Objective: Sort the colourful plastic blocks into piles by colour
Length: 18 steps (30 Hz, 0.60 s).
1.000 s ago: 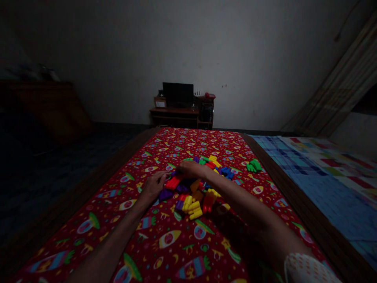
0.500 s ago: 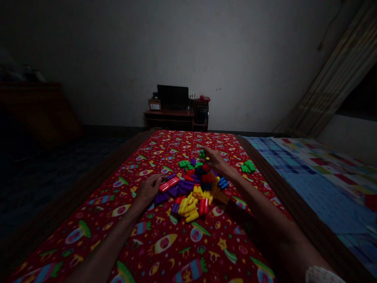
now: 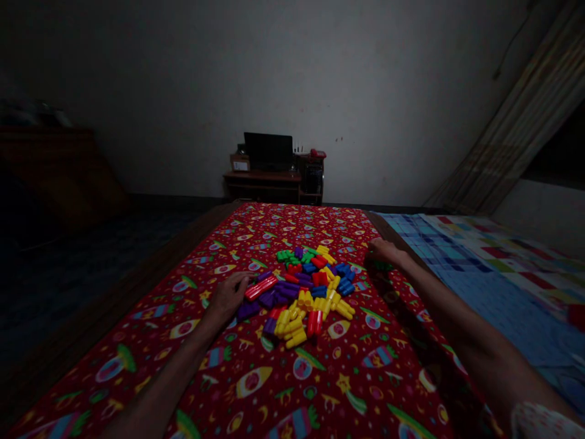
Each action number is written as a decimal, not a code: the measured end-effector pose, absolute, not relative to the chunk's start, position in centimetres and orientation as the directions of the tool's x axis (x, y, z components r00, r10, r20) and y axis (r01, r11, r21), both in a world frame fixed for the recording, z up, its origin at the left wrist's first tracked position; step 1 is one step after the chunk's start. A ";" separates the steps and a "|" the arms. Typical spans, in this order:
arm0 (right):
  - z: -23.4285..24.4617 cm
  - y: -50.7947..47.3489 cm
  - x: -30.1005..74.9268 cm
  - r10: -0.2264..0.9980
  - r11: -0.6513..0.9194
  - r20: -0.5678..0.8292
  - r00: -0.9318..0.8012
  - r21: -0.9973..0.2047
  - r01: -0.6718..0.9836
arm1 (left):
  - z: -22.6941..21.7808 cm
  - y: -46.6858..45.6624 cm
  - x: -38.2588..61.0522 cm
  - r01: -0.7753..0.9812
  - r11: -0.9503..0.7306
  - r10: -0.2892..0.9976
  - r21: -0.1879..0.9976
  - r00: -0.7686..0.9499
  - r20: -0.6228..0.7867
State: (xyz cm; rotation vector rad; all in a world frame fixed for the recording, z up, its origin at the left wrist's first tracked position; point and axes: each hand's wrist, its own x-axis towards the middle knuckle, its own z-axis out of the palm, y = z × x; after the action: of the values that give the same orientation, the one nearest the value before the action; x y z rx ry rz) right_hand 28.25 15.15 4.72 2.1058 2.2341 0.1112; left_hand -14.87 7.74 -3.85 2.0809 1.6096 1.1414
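Observation:
A pile of plastic toy bricks (image 3: 305, 289) in red, yellow, purple, blue and green lies on a red patterned cloth (image 3: 283, 378). My left hand (image 3: 227, 297) rests flat at the pile's left edge, fingers spread, touching a long red brick (image 3: 260, 287). My right hand (image 3: 384, 252) is out to the right of the pile near the cloth's edge, lying over a small cluster of green bricks (image 3: 379, 266); its fingers are hidden in the dim light.
A blue checked mat (image 3: 493, 274) lies to the right beyond a dark wooden strip. A low desk with a dark screen (image 3: 269, 151) stands against the far wall. A slanted curtain (image 3: 525, 122) hangs at right. The left side is dark floor.
My right hand has moved from the left top of the pile, across it, to the green bricks at the right. The left hand has stayed at the pile's left edge.

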 end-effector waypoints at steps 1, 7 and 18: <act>4.8 15.2 28.0 0.997 0.071 0.004 -0.071 0.098 0.993 | -3.8 7.7 -14.9 0.689 -0.340 0.909 0.639 0.067 0.411; 6.2 15.7 22.6 0.952 0.275 0.123 -0.279 0.049 0.960 | -3.8 7.5 -14.7 0.685 -0.349 0.903 0.639 0.064 0.425; 3.7 16.0 11.8 0.827 0.561 0.038 -0.561 0.019 0.828 | -3.8 7.7 -14.8 0.691 -0.349 0.900 0.633 0.059 0.432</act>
State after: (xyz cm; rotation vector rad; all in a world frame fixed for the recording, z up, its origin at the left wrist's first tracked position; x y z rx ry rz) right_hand 11.78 15.97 3.72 1.4830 2.7972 0.0546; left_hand -14.83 7.68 -3.82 2.0808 1.6144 1.1690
